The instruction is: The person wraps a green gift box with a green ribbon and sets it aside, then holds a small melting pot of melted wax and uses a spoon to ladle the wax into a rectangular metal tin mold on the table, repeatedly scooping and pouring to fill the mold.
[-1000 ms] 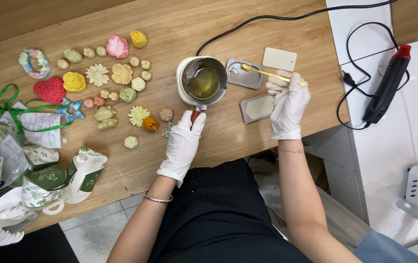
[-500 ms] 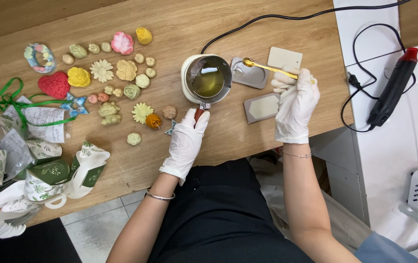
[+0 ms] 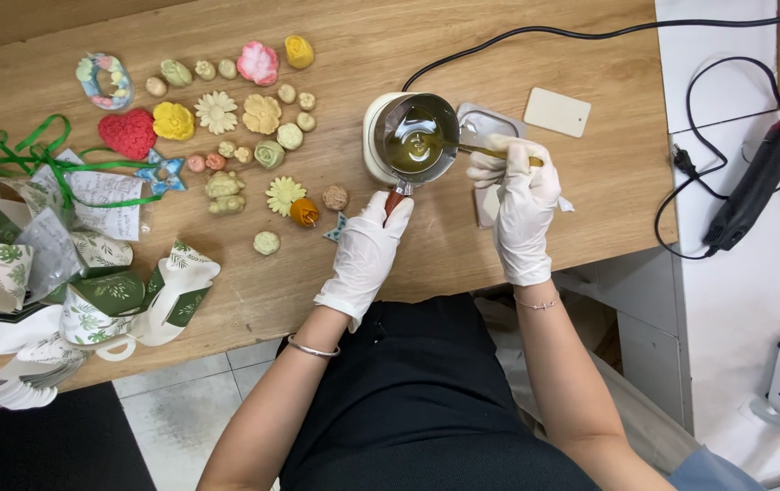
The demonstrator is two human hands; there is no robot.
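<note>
A small steel melting pot with yellow-green liquid sits on a cream heater base on the wooden table. My left hand, in a white glove, grips the pot's reddish handle. My gloved right hand holds a thin yellow stick whose tip reaches into the liquid. Under that hand lie a silver mould and a second mould, mostly hidden.
Many small coloured wax flowers, a red heart and a ring lie to the left. Leaf-print paper boxes and green ribbon sit at the far left. A cream tag, black cable and a red-tipped tool are to the right.
My right hand has moved left and brought the stick's tip into the pot's liquid. My left hand stays on the handle.
</note>
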